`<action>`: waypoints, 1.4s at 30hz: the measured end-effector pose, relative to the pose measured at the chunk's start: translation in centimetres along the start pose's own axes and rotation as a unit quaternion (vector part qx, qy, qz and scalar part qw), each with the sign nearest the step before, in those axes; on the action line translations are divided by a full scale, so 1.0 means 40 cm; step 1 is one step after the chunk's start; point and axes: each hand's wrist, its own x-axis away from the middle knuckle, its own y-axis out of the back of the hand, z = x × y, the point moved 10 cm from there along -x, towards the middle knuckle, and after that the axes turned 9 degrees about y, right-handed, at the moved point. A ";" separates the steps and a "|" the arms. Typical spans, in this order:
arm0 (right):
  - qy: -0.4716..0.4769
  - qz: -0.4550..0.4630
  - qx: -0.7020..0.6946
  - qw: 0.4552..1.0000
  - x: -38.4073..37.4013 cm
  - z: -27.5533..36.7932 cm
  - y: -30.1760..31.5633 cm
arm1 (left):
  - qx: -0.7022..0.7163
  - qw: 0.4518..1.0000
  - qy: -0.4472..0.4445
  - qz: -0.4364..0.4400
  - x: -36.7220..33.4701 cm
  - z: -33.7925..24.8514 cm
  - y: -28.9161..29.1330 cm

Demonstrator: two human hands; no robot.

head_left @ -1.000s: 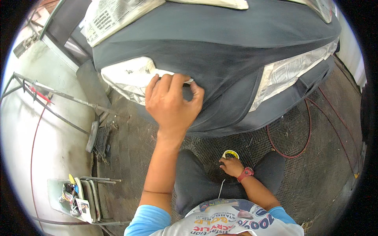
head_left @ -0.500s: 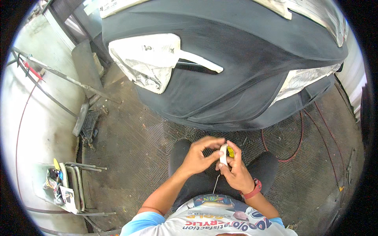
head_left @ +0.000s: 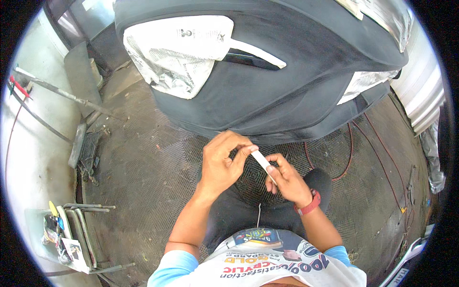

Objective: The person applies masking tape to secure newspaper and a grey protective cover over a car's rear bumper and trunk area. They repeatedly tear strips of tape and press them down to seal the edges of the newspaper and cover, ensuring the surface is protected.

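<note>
A short white strip of masking tape (head_left: 261, 161) runs slantwise between my two hands. My left hand (head_left: 221, 160) pinches its upper end between thumb and fingers, close to the car's lower edge. My right hand (head_left: 289, 182), with a red band at the wrist, is closed around the lower end, thumb pressed on the tape; the roll's body is mostly hidden there. Beyond my hands stands a matt dark grey car bumper (head_left: 287, 103). Newspaper masking (head_left: 177, 52) covers a section on its left, and a narrow taped strip (head_left: 258, 51) runs from it over a dark slot.
More paper masking (head_left: 366, 86) covers the right part of the car. Red hoses (head_left: 351, 153) lie on the ridged floor at the right. To the left are a metal stand (head_left: 62, 88) and a folding chair (head_left: 79, 234) with items on it. A whitish wall curves behind them.
My left hand has moved up and left, away from my right hand, and a length of white tape now stretches between them. The view has shifted slightly.
</note>
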 end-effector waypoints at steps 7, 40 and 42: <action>0.445 -0.154 0.395 0.789 0.107 0.345 -0.046 | 0.069 0.985 0.001 -0.159 -0.083 -0.013 0.150; 0.476 -0.216 0.654 0.548 -0.222 0.683 0.090 | -0.209 0.950 -0.089 -0.213 -0.386 -0.168 0.166; 0.458 -0.226 0.664 0.545 -0.226 0.680 0.087 | -0.242 0.939 -0.114 -0.217 -0.386 -0.175 0.162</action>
